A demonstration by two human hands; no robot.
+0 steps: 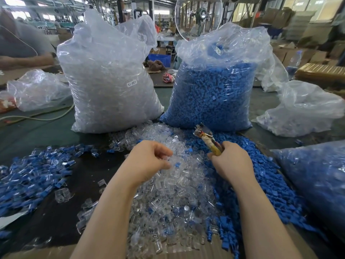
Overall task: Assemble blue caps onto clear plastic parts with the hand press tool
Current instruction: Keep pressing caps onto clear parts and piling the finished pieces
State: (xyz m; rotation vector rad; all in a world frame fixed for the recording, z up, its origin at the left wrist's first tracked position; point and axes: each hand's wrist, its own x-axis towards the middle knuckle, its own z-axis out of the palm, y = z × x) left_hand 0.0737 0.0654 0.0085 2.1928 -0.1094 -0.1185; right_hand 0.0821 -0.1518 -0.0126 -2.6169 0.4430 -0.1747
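Under curled left hand (149,161), something indistinct

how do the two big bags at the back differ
The left bag holds clear plastic parts and carries a white label; the right bag holds blue caps and shows no label. The left bag stands taller. Both are clear plastic, upright, open-topped, behind the loose piles.

A fan (199,15) stands at the far side. A blue crate (159,60) sits behind the table, cardboard boxes (315,57) stacked at right, a cable (37,116) trailing left.
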